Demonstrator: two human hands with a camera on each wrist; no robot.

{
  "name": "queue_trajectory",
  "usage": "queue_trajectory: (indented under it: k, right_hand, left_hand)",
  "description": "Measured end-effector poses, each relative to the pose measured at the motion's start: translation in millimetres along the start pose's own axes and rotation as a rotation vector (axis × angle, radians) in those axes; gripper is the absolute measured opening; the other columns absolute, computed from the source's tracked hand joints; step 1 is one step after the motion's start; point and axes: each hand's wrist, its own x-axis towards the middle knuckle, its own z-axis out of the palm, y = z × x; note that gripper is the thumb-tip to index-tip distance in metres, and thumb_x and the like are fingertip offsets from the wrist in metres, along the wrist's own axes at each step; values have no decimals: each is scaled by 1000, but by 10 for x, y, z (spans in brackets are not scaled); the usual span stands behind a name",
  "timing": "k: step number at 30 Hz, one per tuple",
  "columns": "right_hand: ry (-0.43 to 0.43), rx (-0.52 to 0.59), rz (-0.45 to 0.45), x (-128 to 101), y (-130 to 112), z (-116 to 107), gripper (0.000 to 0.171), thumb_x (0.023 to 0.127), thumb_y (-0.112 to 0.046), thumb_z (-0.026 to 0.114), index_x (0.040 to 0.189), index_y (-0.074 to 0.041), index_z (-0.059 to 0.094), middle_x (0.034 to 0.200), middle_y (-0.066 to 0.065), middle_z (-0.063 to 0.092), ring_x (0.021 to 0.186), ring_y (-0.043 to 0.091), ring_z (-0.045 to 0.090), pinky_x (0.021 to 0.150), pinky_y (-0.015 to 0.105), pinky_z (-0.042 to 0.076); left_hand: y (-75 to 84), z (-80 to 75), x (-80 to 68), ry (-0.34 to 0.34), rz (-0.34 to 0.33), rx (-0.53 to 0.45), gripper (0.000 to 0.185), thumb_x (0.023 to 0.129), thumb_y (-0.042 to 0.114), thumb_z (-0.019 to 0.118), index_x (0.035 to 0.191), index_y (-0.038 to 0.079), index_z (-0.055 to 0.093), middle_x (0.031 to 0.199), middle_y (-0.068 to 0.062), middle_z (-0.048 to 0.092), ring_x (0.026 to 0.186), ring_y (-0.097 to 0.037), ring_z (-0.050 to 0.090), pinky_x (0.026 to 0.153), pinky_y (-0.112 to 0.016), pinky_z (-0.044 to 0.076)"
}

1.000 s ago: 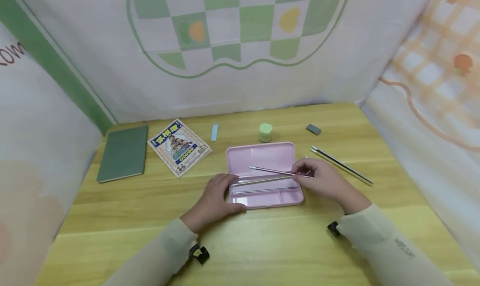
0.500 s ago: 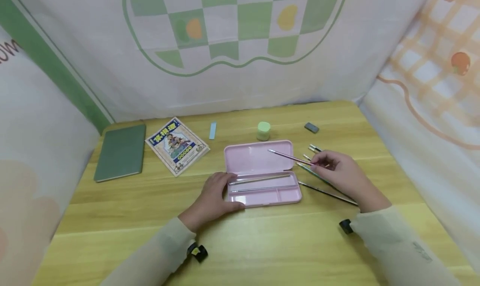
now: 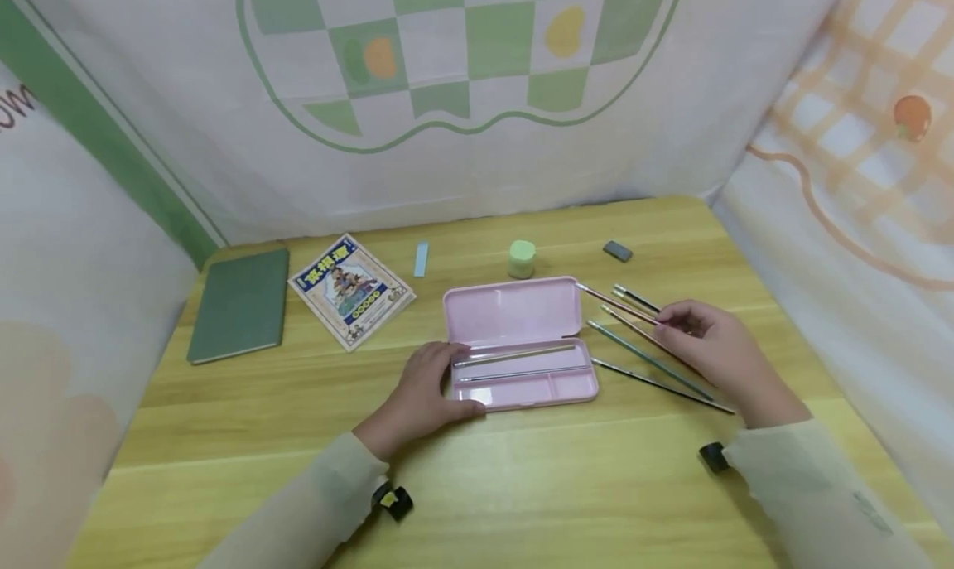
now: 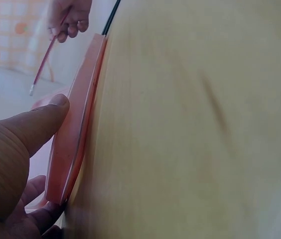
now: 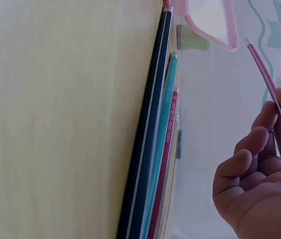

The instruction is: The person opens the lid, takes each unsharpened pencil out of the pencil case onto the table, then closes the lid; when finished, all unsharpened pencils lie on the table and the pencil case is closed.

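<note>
wood table (image 3: pixel 522 486), cloth walls; your left hand (image 3: pixel 425 387) rests flat on the pink case (image 3: pixel 514 316), your right hand (image 3: pixel 715 345) pinches a red pencil (image 3: pixel 614 304).

booklet (image 3: pixel 351 291) cover lettering too small to read

- The open pencil case (image 3: pixel 519 345) lies just right of the left hand (image 3: pixel 425 387), touching it.
- Loose pencils (image 3: pixel 648 358) lie on the table (image 3: pixel 522 486) between case and right hand (image 3: pixel 715 345).
- The small jar (image 3: pixel 522 258), eraser (image 3: pixel 617 251) and booklet (image 3: pixel 350 289) lie beyond both hands.
- The notebook (image 3: pixel 238 304) lies far left of the left hand.
</note>
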Motion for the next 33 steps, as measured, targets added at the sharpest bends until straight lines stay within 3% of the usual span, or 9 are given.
queue_trajectory:
  k: [6,19,33]
  right_hand:
    - [-2,-99,53,28,112,-96,30,101,-36,69,116,-10,70,112,9,71,92,8,62,75,17,49]
    - [-95,-133,143,113,285,-191,39,104,-40,62,122,-6,66,122,18,67,108,33,59,85,39,45]
    - [-119,-217,136,136,344,-207,37,102,-34,65,120,-2,65,116,20,69,107,38,64,89,54,50]
  left_hand:
    - [-7,10,-7,2,2,3,92,75,55,89,150,19,49,157,-5,47,150,-30,32,126,-52,18]
    - [-7,13,0,1,9,5,92,76,56,88,150,19,49,157,-5,47,150,-29,31,126,-52,19]
    - [-6,7,3,-8,0,18,93,76,56,88,151,19,48,158,-5,45,151,-29,30,126,-52,17]
